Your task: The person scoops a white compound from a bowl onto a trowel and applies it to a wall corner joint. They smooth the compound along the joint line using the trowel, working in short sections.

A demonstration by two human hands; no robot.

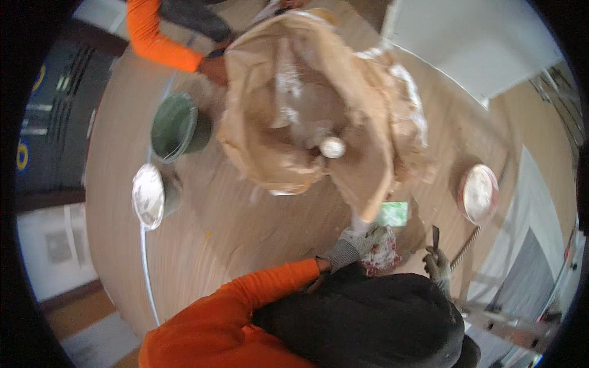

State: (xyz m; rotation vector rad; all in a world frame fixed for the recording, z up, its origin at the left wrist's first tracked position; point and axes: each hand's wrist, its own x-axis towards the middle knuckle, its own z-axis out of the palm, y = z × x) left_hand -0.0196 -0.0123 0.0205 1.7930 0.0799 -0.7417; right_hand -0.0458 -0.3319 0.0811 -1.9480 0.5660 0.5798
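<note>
White-topped bucket and green bucket stand left of the bag. A co-worker's hand meets the bag's upper-left rim. The bag itself gapes open on the floor; its paper appears soft and tearable, best gripped at the folded rim. Left hand is at the bag's near corner; whether its fingers grasp anything, cannot tell. Green block lies just beside that corner. Right hand, right of the bag, has fingers closed around a tool, presumably light and stiff, best held low. Red bucket stands farther right of the bag.
</note>
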